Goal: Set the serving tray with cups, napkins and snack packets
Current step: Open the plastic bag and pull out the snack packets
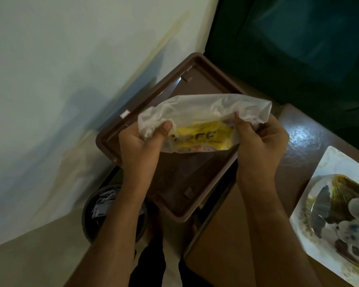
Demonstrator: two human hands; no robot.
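Head view, nearest first: I count two bare forearms rising from the bottom edge, and at lower left of the frame one round dark bin (104,206) with scraps of white paper in it, partly hidden behind my left forearm. At lower right lies one white patterned plate (311,195) on the brown surface (303,141); it carries a clear wrapped bundle, and I cannot tell what is inside.

Further up, at mid-frame, I see two hands on one thing. My left hand (141,146) has its grip closed around the bunched left end of a translucent white plastic bag (203,112), thumb pressed on top. My right hand (261,141) pinches the bag's right end, fingers curled under and thumb tip on the film. The bag is crinkled, milky and stretched sideways between the two hands. Through the film shows one yellow snack packet (201,137) with dark block letters, only partly readable, and a pale patterned edge below it.

The bag hangs just above one brown serving tray (108,139), a rectangle with a raised rim lying diagonally from centre toward upper middle. Its floor is bare, and a small white sticker sits on its left rim.

Beyond that, one pale wall fills the upper left, and one dark green upholstered piece fills the upper right.
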